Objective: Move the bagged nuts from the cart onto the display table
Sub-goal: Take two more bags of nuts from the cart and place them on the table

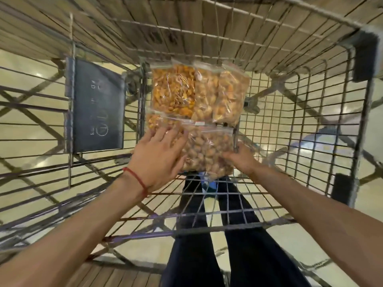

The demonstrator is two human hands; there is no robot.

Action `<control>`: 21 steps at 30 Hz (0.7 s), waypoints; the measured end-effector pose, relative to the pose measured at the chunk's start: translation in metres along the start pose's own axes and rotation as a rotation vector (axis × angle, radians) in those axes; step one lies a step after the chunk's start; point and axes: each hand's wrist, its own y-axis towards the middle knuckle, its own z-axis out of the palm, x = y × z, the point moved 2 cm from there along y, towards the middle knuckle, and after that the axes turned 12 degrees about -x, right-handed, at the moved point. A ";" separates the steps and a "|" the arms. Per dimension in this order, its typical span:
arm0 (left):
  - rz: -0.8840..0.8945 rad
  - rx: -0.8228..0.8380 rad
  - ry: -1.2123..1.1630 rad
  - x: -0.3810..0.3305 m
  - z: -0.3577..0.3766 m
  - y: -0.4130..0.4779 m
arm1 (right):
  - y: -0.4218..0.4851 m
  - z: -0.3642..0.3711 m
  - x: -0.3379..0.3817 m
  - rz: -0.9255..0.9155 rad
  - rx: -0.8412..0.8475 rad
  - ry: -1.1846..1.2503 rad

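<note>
Several clear zip bags of nuts lie on the wire cart's mesh floor (pixel 269 125). Three orange-brown bags sit side by side at the far end: left (pixel 172 90), middle (pixel 205 94), right (pixel 232 96). Closest to me is a larger bag of pale nuts (pixel 207 150). My left hand (pixel 159 156) rests flat against its left side, with straight fingers reaching over a partly hidden small bag (pixel 154 122). My right hand (pixel 242 157) grips the large bag's right edge, its fingers curled at the side.
The cart's wire walls rise on all sides. A dark plate (pixel 95 104) hangs on the left wall, and black corner bumpers (pixel 364 56) are on the right. A wooden slatted surface (pixel 186 27) lies beyond the far wall. My legs show through the mesh.
</note>
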 end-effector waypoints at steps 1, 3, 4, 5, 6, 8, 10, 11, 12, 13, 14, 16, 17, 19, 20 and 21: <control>0.001 0.008 -0.003 0.000 0.004 -0.001 | 0.003 0.005 -0.006 0.011 0.019 0.009; 0.007 0.014 -0.017 0.001 0.010 -0.004 | 0.004 0.009 -0.013 0.019 0.034 0.059; 0.007 0.015 -0.027 0.001 0.012 -0.006 | 0.003 0.008 -0.015 0.036 0.050 0.081; 0.006 0.015 -0.035 0.001 0.013 -0.008 | 0.003 0.007 -0.015 0.045 0.071 0.105; 0.002 0.011 -0.040 0.002 0.013 -0.009 | 0.003 0.007 -0.014 0.052 0.086 0.116; -0.018 0.003 -0.054 0.004 0.013 -0.008 | 0.005 0.003 -0.013 0.067 0.080 0.171; -0.037 0.001 -0.066 0.005 0.011 -0.005 | 0.005 0.001 -0.011 0.099 0.056 0.228; -0.039 0.001 -0.068 0.005 0.010 -0.004 | 0.005 0.002 -0.010 0.114 0.052 0.241; -0.039 0.002 -0.069 0.005 0.010 -0.004 | 0.007 0.003 -0.011 0.130 0.053 0.256; -0.037 0.004 -0.071 0.005 0.010 -0.004 | 0.007 0.004 -0.010 0.147 0.059 0.267; -0.037 0.006 -0.077 0.005 0.011 -0.005 | 0.008 0.005 -0.009 0.169 0.070 0.270; -0.036 0.013 -0.087 0.008 0.013 -0.006 | 0.009 0.007 -0.007 0.209 0.111 0.271; -0.038 0.015 -0.090 0.010 0.014 -0.007 | 0.009 0.009 -0.006 0.228 0.131 0.275; -0.049 0.014 -0.095 0.013 0.015 -0.008 | 0.008 0.010 -0.007 0.226 0.138 0.287; -0.056 0.018 -0.098 0.014 0.016 -0.008 | 0.006 0.010 -0.006 0.207 0.126 0.295; -0.059 0.019 -0.100 0.014 0.017 -0.009 | 0.005 0.009 -0.007 0.185 0.110 0.304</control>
